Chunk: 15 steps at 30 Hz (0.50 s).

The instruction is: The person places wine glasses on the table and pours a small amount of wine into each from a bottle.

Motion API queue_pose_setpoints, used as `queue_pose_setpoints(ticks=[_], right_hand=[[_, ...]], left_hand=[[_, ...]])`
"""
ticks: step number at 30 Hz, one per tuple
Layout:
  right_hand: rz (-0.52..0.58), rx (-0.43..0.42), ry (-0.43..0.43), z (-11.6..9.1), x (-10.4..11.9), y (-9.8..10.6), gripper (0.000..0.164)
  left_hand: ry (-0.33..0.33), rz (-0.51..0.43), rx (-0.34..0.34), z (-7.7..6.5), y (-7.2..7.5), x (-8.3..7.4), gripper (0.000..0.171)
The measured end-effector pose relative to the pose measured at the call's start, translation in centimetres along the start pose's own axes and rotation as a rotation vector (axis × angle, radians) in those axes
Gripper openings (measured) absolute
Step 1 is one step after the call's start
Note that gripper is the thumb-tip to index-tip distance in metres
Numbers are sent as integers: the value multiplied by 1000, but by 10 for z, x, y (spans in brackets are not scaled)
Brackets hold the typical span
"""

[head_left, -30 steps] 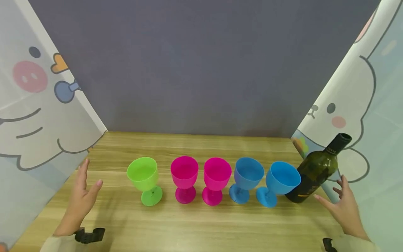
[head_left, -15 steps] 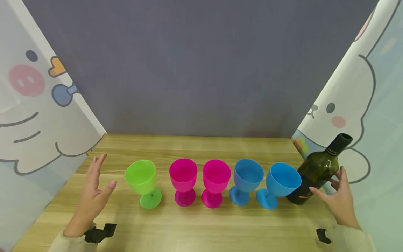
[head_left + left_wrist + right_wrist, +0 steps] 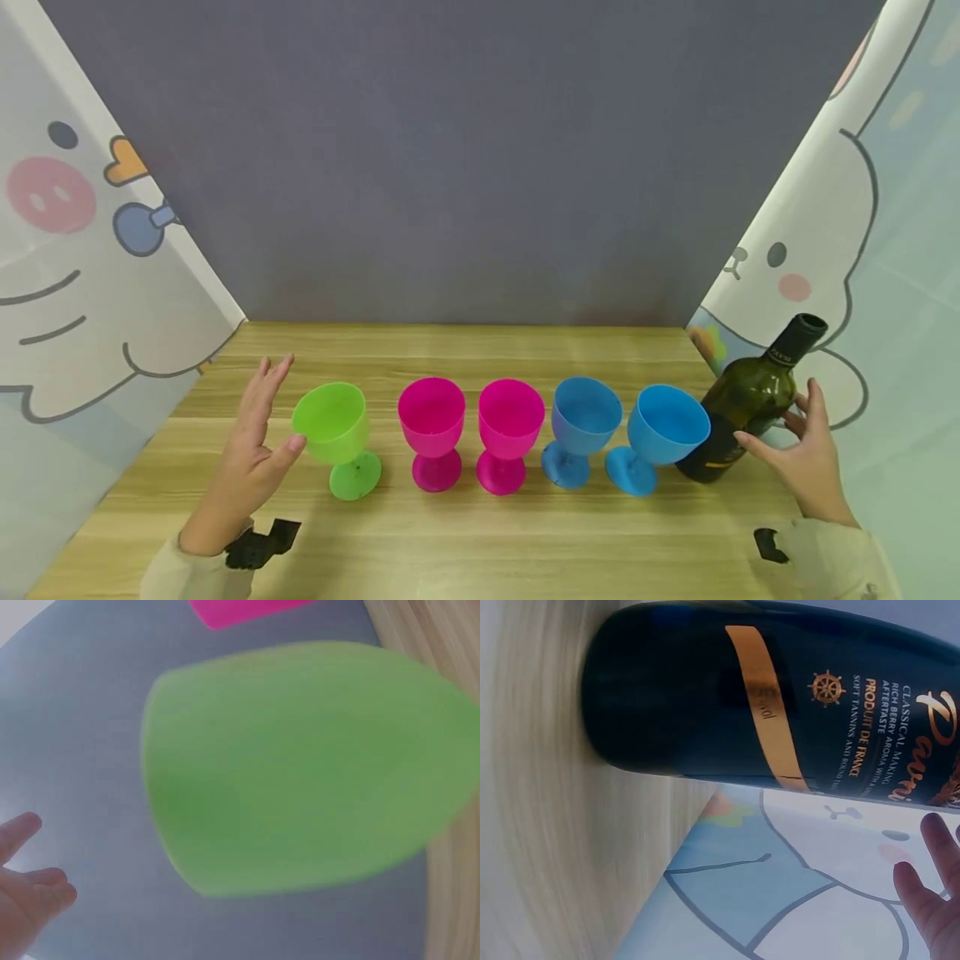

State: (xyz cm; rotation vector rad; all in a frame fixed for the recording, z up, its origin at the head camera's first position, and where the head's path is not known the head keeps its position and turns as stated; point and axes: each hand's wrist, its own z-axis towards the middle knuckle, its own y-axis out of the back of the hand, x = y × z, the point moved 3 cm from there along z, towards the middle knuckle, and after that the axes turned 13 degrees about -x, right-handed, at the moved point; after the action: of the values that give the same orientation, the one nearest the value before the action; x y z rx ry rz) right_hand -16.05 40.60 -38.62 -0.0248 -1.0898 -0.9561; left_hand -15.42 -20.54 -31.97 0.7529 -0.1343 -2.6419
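Note:
A bright green plastic goblet point(image 3: 332, 429) stands at the left end of a row of goblets. My left hand point(image 3: 246, 467) is just left of it, fingers stretched up and thumb tip right at its side. The same goblet point(image 3: 300, 772) fills much of the left wrist view, with some of my fingers point(image 3: 22, 896) beside it. At the row's right end a dark wine bottle point(image 3: 742, 392) stands upright. My right hand point(image 3: 813, 467) is spread at its right side, thumb toward the label. In the right wrist view, fingertips point(image 3: 934, 832) come right up to the bottle point(image 3: 667, 690).
Two pink goblets point(image 3: 432, 408) stand mid-row, followed by a blue goblet point(image 3: 587, 408) and a lighter blue goblet point(image 3: 667, 425) close beside the bottle. All are on a wooden table point(image 3: 480, 542). A grey panel point(image 3: 480, 167) rises behind; cartoon-printed sheets point(image 3: 795, 208) flank both sides.
My left hand has moved right, up close to the green goblet. My right hand has come in toward the bottle and slightly up. The goblets and bottle have stayed in place.

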Motion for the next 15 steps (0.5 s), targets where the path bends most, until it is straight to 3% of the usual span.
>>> queue_pose_setpoints(ticks=[5,9,15], right_hand=[[-4,-3,17,2,4,0,106],[-14,-6,20,4,7,0,106],[-32,6,3,6,8,-2,106]], left_hand=[[10,-25,55,6,-12,-6,67],[-39,-46,83,9,-24,-7,69],[-54,-87,104,13,-44,-8,67]])
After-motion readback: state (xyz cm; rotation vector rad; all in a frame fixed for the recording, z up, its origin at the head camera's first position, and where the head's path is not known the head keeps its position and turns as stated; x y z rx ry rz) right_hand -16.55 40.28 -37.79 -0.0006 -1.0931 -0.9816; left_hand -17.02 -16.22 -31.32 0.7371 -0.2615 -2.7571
